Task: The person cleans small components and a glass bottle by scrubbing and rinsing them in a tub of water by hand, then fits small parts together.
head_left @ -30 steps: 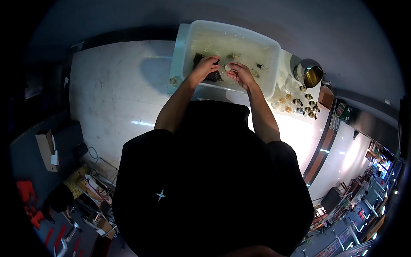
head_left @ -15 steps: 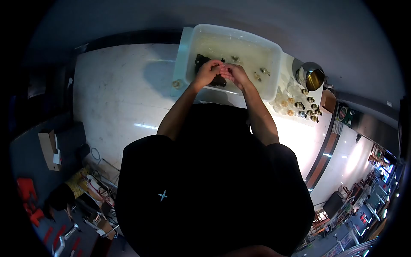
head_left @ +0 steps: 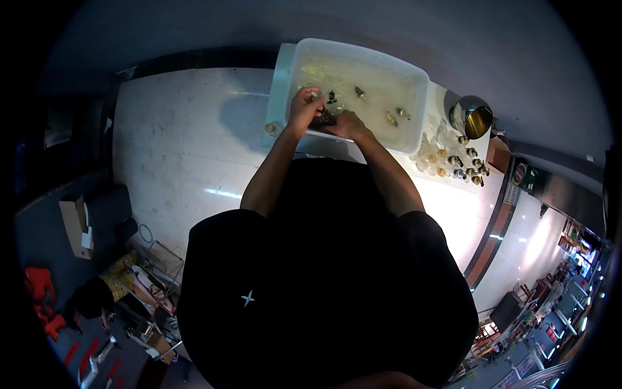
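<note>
A pale plastic tub (head_left: 414,138) of cloudy water stands in front of me. My left hand (head_left: 304,113) is over its near left part, fingers curled around something pale that I cannot make out. My right hand (head_left: 348,125) is beside it at the near wall, fingers bent down into a wet dark cloth (head_left: 323,119). A small black part (head_left: 332,96) shows just beyond the left hand. Farther right in the water lie several small metal-looking fittings, among them a dark one (head_left: 359,92) and a brassy one (head_left: 391,118).
Right of the tub, several brassy fittings (head_left: 476,172) and clear, rounded glass-like pieces (head_left: 433,154) stand on the white surface. A shiny metal pot (head_left: 471,117) is behind them. One small piece (head_left: 271,128) sits left of the tub. A person (head_left: 97,295) bends at lower left.
My hands were together above the cloth; now they are apart. The left has turned and moved slightly left, while the right has gone lower, onto the cloth.
</note>
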`<state>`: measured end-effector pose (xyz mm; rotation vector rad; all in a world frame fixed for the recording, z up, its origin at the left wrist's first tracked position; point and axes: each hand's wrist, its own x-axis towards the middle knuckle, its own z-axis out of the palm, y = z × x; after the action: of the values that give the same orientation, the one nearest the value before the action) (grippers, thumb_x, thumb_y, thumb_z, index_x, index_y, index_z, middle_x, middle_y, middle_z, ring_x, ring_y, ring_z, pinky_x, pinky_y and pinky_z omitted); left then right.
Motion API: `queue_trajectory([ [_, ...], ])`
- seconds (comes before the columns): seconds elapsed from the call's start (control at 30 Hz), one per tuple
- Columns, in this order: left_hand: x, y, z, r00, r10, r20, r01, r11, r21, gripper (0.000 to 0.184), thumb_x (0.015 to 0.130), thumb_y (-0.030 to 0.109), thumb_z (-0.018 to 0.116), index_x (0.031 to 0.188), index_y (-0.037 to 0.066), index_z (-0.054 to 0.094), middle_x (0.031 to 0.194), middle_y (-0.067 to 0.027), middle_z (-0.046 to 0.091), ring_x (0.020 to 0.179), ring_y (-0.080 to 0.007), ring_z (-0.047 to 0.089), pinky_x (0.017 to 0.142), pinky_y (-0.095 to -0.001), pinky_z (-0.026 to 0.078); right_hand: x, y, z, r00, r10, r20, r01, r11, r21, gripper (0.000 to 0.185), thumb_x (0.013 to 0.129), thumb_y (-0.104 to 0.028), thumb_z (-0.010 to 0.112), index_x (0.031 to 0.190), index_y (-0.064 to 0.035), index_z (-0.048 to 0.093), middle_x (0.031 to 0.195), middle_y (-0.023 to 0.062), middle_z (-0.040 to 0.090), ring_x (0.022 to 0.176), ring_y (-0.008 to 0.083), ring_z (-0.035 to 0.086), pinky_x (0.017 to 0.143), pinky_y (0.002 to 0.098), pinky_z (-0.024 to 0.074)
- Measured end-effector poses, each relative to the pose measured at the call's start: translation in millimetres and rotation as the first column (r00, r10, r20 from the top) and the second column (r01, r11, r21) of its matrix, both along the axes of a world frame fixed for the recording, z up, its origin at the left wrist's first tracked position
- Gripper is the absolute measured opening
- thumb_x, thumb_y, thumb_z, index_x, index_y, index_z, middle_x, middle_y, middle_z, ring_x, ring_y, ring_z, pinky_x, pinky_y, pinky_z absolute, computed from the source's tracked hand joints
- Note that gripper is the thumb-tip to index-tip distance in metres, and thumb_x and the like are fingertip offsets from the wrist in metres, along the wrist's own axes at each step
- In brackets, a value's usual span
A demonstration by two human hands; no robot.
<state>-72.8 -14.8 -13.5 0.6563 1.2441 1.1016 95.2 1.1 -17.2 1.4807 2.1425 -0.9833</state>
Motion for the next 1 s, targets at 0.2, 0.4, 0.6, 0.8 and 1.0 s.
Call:
queue_trajectory([
  [0.2,1.7,-1.2,-7.5,0.997,-0.010,-0.081,0.019,0.994,0.111,0.028,0.088,0.012,0.075,0.111,0.007,0.061,0.088,-0.0027,0.064,0.072,-0.0079,0.058,0.060,-0.0233,0.046,26.3,-4.0,-37.8,0.976,-0.121,-0.180,0.138,0.987,0.084,0.042,0.072,-0.041,0.071,0.096,-0.0057,0.075,0.097,0.0213,0.069,0.092,0.0357,0.066,0.084,0.0445,0.0528],
  [0.4,9.9,-2.4,-16.3,0.944,0.062,-0.324,0.042,0.951,0.305,0.028,0.089,0.013,0.074,0.112,0.004,0.062,0.094,-0.0060,0.069,0.080,-0.0126,0.065,0.071,-0.0276,0.052,63.3,-12.5,-36.8,0.832,-0.430,-0.350,0.418,0.901,-0.114,0.045,0.077,-0.028,0.067,0.117,-0.0067,0.064,0.109,0.0202,0.069,0.101,0.0356,0.066,0.092,0.0408,0.0490],
  [0.6,6.3,-2.1,-23.8,0.920,0.247,-0.304,-0.166,0.949,0.267,0.031,0.092,0.016,0.071,0.117,0.002,0.060,0.093,-0.0074,0.070,0.085,-0.0129,0.067,0.072,-0.0263,0.050,101.0,-3.8,-33.1,0.937,-0.289,-0.197,0.234,0.937,-0.260,0.058,0.085,-0.046,0.057,0.120,-0.0006,0.067,0.122,0.0242,0.066,0.110,0.0315,0.064,0.096,0.0380,0.0464],
  [0.8,8.6,1.3,-34.5,0.876,0.220,-0.429,-0.096,0.952,0.292,0.025,0.092,0.012,0.067,0.113,0.000,0.063,0.091,-0.0100,0.073,0.084,-0.0189,0.072,0.080,-0.0309,0.054,108.8,-15.7,-4.7,0.919,-0.377,-0.118,0.358,0.921,-0.155,0.056,0.072,-0.045,0.073,0.101,0.0021,0.074,0.099,0.0213,0.073,0.094,0.0312,0.070,0.086,0.0396,0.0526],
  [1.0,16.9,3.3,-33.9,0.829,0.310,-0.465,-0.171,0.933,0.316,0.025,0.092,0.012,0.066,0.112,-0.003,0.062,0.093,-0.0122,0.073,0.086,-0.0202,0.072,0.079,-0.0316,0.053,118.8,-22.8,-13.4,0.886,-0.396,-0.241,0.358,0.915,-0.188,0.060,0.070,-0.045,0.069,0.110,0.0004,0.071,0.117,0.0254,0.067,0.111,0.0381,0.064,0.093,0.0403,0.0501],
])
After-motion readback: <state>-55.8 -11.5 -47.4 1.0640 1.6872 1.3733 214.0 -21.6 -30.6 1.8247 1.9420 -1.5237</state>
